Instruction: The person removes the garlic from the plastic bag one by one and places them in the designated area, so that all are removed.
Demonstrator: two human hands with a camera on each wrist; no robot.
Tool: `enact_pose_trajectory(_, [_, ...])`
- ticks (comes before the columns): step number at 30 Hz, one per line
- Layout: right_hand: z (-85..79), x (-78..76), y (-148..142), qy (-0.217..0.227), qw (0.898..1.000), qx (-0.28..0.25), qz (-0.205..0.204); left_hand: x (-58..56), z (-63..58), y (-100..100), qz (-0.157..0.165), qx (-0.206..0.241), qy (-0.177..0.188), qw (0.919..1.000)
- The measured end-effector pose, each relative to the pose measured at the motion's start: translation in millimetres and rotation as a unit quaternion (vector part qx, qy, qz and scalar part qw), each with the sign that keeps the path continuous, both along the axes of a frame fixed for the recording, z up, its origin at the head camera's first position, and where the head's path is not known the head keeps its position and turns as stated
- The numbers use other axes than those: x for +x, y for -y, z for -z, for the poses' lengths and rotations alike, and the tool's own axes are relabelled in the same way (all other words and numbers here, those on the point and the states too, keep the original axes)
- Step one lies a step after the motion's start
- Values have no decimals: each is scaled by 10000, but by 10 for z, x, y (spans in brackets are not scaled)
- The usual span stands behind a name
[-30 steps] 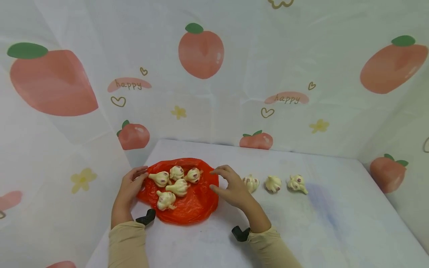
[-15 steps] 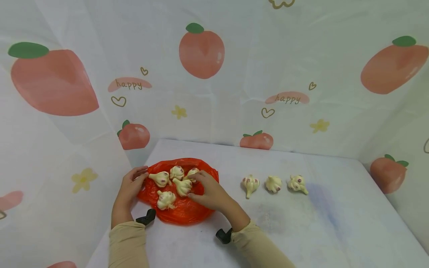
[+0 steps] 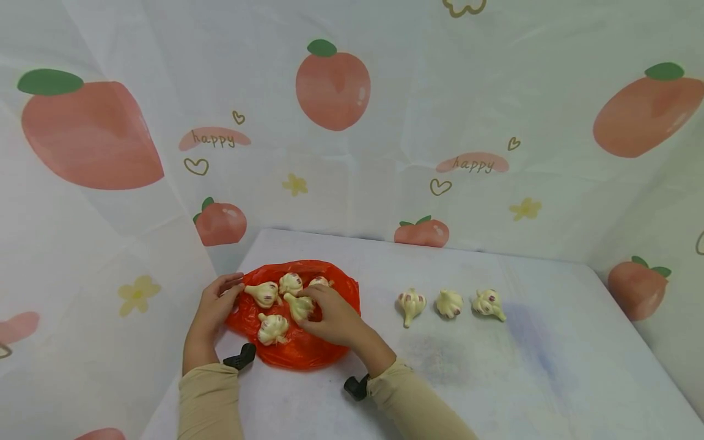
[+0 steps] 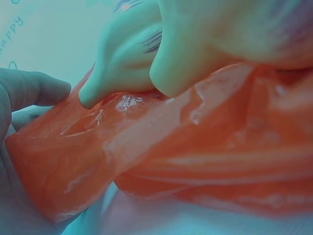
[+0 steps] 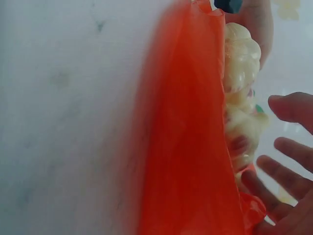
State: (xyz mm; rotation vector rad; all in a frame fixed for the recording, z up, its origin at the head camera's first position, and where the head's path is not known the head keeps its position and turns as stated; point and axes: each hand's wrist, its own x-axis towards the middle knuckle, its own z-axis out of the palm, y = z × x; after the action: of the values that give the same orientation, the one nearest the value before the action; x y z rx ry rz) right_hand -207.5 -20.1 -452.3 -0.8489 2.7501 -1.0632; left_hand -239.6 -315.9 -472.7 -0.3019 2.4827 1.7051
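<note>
A white cloth printed with peaches, hearts and the word "happy" hangs behind and to both sides of me, and the same pale cover lies over the bench I work at. Near its left edge lies a crumpled orange plastic bag, spread flat enough to serve as a mat for a small heap of garlic bulbs.

My left hand rests on the bag's left rim, fingers curled onto the plastic, which looks to be what keeps the thin sheet from sliding. My right hand reaches over the bag from the right, and its fingers close around one garlic bulb in the middle of the heap; the wrist view shows the fingers parted beside the bulbs, so how firm the hold is I cannot tell. Other bulbs lie just beside it: one by my left fingertips, one behind, one nearer to me.

To the right, well apart from the bag, three garlic bulbs sit in a row with gaps between them. Beyond that row the bench runs bare to its right edge.
</note>
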Motion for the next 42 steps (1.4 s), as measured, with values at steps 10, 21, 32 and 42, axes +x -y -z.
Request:
enact_pose_trajectory(10, [-8,-5,64,34,9984,545,166,2,2,12,62,26,-31,10000])
enact_pose_trajectory(21, [32,36,42,88,9976,666,164,5,-15,0,102,26,-49,9999])
enact_pose_trajectory(32, [-10,96,-20,136,9993,335,-8,-6,-9,9,62,-15,-7,10000])
enact_pose_trajectory(42, [-55,134,-140,215,9988,-434,-32,-1,0,9,46,-11,43,10000])
